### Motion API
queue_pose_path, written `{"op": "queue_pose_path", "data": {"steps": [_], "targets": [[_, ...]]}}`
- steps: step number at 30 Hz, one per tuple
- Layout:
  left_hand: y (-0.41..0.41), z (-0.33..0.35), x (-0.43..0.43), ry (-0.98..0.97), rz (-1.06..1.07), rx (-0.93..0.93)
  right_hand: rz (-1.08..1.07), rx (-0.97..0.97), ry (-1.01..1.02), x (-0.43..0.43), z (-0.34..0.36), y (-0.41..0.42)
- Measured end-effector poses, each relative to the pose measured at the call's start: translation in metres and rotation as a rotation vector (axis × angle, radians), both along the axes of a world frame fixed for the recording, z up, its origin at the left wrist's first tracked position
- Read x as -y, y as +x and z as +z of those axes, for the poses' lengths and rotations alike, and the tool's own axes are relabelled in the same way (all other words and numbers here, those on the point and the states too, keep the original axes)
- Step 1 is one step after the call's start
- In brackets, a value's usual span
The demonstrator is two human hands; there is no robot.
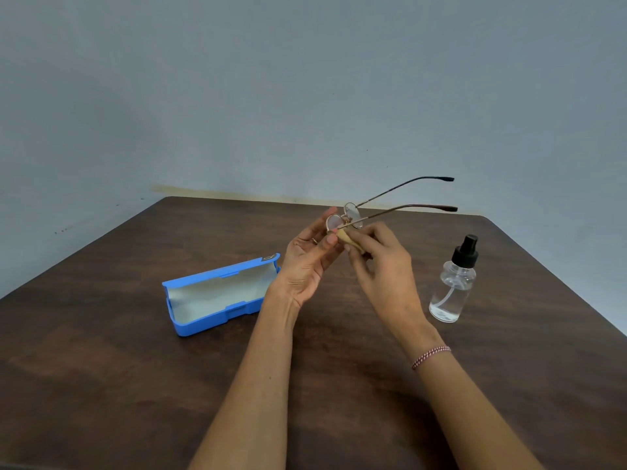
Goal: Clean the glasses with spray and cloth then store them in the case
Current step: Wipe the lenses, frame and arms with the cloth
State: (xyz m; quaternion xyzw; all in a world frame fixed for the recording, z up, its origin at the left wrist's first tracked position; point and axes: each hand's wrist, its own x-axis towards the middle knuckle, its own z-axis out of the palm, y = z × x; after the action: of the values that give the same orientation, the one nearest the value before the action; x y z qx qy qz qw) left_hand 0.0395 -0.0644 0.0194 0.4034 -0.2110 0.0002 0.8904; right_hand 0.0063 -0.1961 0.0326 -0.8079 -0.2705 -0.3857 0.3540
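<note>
glasses (353, 215) held between both hands (307, 262)

Above the dark brown wooden counter (101, 368), the left hand (310, 262) holds thin metal-framed glasses (352, 213) by one lens rim, their temples unfolded and pointing toward 2 o'clock. The right hand (380, 262), a red-and-white braided bracelet (431, 357) on its wrist, pinches a small beige cloth (349, 239) against the frame. An open blue plastic case (217, 296) with pale lining lies at 9 o'clock of the hands. A clear spray bottle (453, 286) with a black pump stands upright at 3 o'clock.
</note>
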Motion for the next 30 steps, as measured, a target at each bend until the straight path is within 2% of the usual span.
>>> {"op": "queue_pose_path", "data": {"steps": [6, 12, 17, 20, 23, 26, 30], "targets": [[-0.001, 0.003, -0.001, -0.079, -0.003, -0.001, 0.089, 0.028, 0.020, 0.008, 0.001, 0.003], [-0.006, 0.005, 0.001, -0.054, -0.117, 0.005, -0.046, 0.052, 0.009, 0.013, 0.001, 0.005], [-0.010, 0.005, 0.003, 0.029, -0.172, -0.001, -0.072, 0.072, 0.021, 0.009, 0.002, 0.001], [-0.010, 0.004, 0.003, 0.067, -0.175, -0.011, -0.097, 0.049, 0.105, 0.011, 0.007, 0.002], [-0.011, 0.004, 0.001, 0.112, -0.184, -0.006, -0.228, 0.024, 0.216, 0.021, 0.013, 0.007], [-0.012, 0.005, 0.001, 0.114, -0.197, -0.003, -0.328, 0.007, 0.126, 0.026, 0.010, 0.010], [-0.012, 0.005, -0.001, 0.073, -0.198, -0.009, -0.239, 0.010, -0.014, 0.017, 0.006, 0.007]]}}
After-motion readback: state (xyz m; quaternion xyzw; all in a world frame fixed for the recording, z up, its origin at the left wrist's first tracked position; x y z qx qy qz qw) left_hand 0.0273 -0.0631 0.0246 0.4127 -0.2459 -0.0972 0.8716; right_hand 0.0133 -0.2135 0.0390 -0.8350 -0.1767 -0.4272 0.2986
